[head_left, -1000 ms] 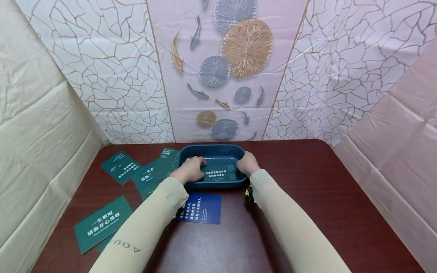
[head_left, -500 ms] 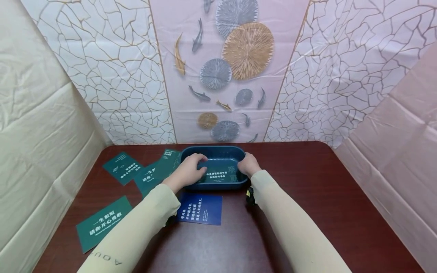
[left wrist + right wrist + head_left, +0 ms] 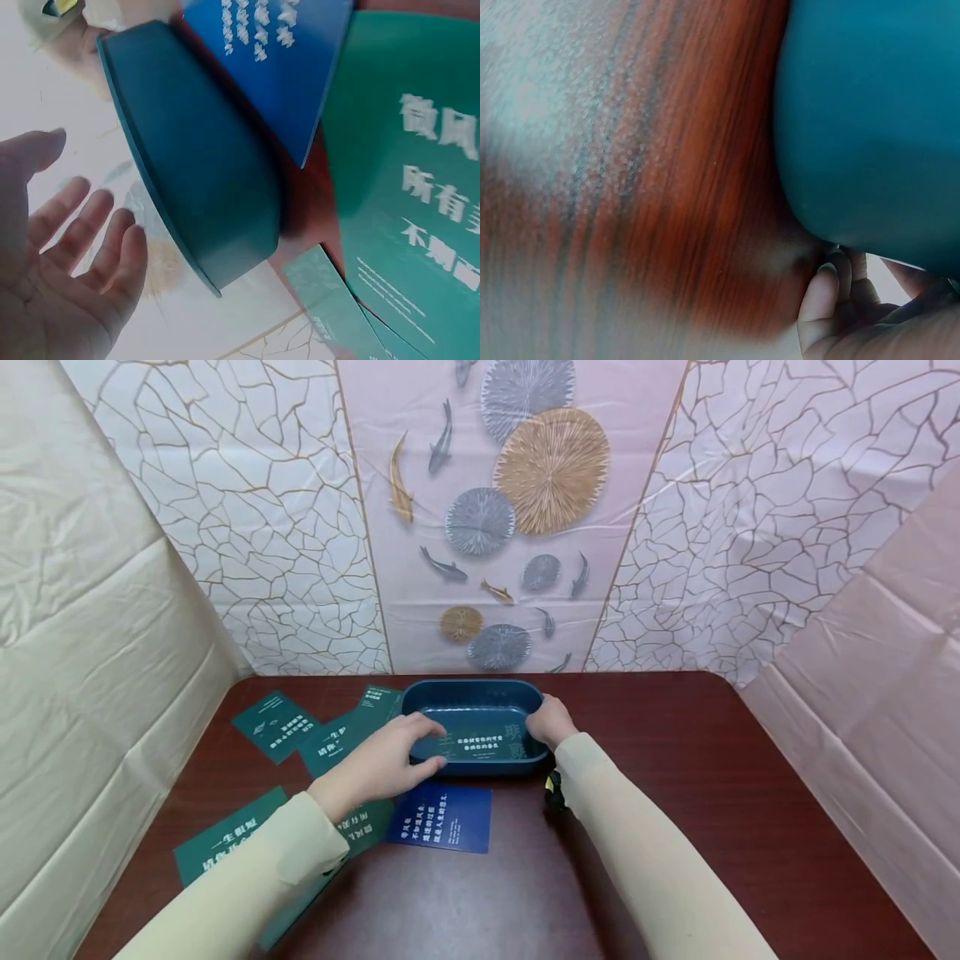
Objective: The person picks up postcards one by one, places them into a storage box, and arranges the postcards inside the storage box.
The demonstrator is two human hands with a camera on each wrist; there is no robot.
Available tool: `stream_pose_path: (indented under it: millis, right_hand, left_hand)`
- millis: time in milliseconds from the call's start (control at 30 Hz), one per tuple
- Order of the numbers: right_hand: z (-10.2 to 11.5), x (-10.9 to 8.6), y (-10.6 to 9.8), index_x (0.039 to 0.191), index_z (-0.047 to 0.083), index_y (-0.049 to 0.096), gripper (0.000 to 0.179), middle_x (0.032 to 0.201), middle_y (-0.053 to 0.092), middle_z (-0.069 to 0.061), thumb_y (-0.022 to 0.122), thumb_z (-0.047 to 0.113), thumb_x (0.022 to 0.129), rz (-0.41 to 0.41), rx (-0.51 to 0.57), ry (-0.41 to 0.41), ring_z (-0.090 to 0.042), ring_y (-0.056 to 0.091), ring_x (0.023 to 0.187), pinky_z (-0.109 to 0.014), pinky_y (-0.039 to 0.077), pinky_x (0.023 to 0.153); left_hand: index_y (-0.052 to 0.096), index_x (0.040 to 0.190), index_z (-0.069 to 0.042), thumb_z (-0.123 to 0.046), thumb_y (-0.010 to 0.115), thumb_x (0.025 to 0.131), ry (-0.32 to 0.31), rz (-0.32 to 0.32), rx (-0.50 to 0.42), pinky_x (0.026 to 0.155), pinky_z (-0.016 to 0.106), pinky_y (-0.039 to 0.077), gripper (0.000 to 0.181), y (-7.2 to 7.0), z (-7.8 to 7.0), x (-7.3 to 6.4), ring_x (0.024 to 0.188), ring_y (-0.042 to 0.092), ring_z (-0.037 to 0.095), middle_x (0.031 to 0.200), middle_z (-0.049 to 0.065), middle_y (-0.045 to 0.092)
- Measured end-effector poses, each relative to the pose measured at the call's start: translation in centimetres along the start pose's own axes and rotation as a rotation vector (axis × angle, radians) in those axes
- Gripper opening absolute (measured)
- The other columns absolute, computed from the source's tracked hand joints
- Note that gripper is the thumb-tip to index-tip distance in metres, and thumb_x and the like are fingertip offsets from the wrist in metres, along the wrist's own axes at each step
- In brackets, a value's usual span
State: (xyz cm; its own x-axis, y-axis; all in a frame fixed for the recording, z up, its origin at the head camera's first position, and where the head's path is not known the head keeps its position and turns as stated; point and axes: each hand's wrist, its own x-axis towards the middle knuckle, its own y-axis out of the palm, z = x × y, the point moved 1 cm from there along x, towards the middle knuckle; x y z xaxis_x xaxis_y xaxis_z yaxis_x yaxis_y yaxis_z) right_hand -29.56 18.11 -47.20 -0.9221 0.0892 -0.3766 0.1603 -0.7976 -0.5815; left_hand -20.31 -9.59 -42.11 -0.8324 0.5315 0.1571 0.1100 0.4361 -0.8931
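A dark teal oval-cornered tray (image 3: 480, 769) sits at the middle back of the table, with a green printed card (image 3: 477, 744) inside. My right hand (image 3: 551, 722) grips the tray's right end; in the right wrist view its fingers (image 3: 821, 292) curl under the tray's lower edge. Over the tray's left end in the head view, my left hand (image 3: 382, 758) holds nothing, thumb and fingers apart. The left wrist view shows that hand (image 3: 75, 270) with loosely bent fingers, apart from the tray wall. A blue card (image 3: 453, 821) with white writing lies just in front of the tray.
Several green cards lie on the left of the dark red table (image 3: 690, 793), among them a far-left card (image 3: 274, 727), one partly under my left sleeve (image 3: 225, 831) and one by the wrist (image 3: 367, 828). Patterned cloth (image 3: 480, 635) hangs behind the table.
My left hand has come up out of the tray and moved left and nearer, its fingers now spread. The card stays in the tray. My right hand keeps its grip on the right end.
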Motion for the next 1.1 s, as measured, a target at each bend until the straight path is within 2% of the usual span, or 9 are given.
stream_pose_path:
  millis: [167,300,433,533,733,933,1100]
  right_hand:
    - [-0.1,0.0,0.1,0.154,0.005,0.014,0.064,0.154,0.027,-0.017,0.045,0.003,0.098,-0.007,0.0,-0.004,-0.036,0.033,0.135,-0.054,0.041,0.099]
    - [-0.1,0.0,0.1,0.154,0.005,0.015,0.064,0.153,0.028,-0.017,0.045,0.003,0.098,-0.012,0.002,-0.005,-0.036,0.034,0.135,-0.054,0.041,0.099]
    - [-0.1,0.0,0.1,0.154,0.005,0.016,0.064,0.152,0.03,-0.017,0.045,0.002,0.097,-0.013,0.011,-0.006,-0.037,0.035,0.134,-0.055,0.041,0.097]
    - [-0.1,0.1,0.1,0.154,0.005,0.017,0.064,0.152,0.03,-0.017,0.045,0.002,0.097,-0.013,0.011,-0.002,-0.037,0.035,0.134,-0.055,0.042,0.097]
    - [-0.1,0.0,0.1,0.154,0.005,0.018,0.064,0.152,0.03,-0.017,0.046,0.002,0.097,-0.022,-0.006,0.001,-0.036,0.036,0.134,-0.054,0.042,0.097]
    - [-0.1,0.1,0.2,0.154,0.004,0.018,0.064,0.152,0.031,-0.018,0.046,0.001,0.096,-0.023,-0.004,0.004,-0.036,0.036,0.134,-0.054,0.042,0.097]
    - [-0.1,0.1,0.2,0.153,0.003,0.017,0.064,0.152,0.03,-0.018,0.046,0.0,0.096,-0.026,-0.003,-0.003,-0.036,0.035,0.134,-0.054,0.041,0.097]
  left_hand:
    - [0.064,0.123,-0.019,-0.044,0.069,0.088,0.052,0.091,0.118,0.097,0.038,0.044,0.043,0.6,-0.3,-1.3,0.11,0.052,0.012,0.12,-0.007,0.059]
    - [0.065,0.121,-0.018,-0.043,0.071,0.086,0.109,0.08,0.17,0.096,0.039,0.043,0.043,0.9,-0.6,-2.1,0.106,0.049,0.013,0.118,-0.006,0.058]
    - [0.065,0.119,-0.019,-0.041,0.07,0.087,0.16,0.064,0.177,0.096,0.037,0.043,0.039,1.0,-1.0,-2.7,0.106,0.047,0.012,0.117,-0.007,0.057]
    - [0.065,0.119,-0.02,-0.041,0.068,0.088,0.176,0.089,0.181,0.096,0.037,0.043,0.037,1.3,-1.4,-3.1,0.107,0.049,0.012,0.117,-0.007,0.057]
    - [0.064,0.121,-0.017,-0.038,0.07,0.087,0.127,0.175,0.155,0.096,0.04,0.045,0.04,2.5,-1.3,-3.6,0.109,0.054,0.016,0.119,-0.002,0.059]
    - [0.063,0.123,-0.015,-0.035,0.073,0.086,0.057,0.228,0.177,0.096,0.04,0.045,0.043,3.6,-0.7,-3.9,0.107,0.053,0.018,0.12,0.001,0.057]
    - [0.063,0.124,-0.015,-0.039,0.075,0.084,0.027,0.249,0.2,0.095,0.042,0.044,0.048,4.0,-0.3,-3.9,0.106,0.05,0.02,0.12,0.003,0.056]
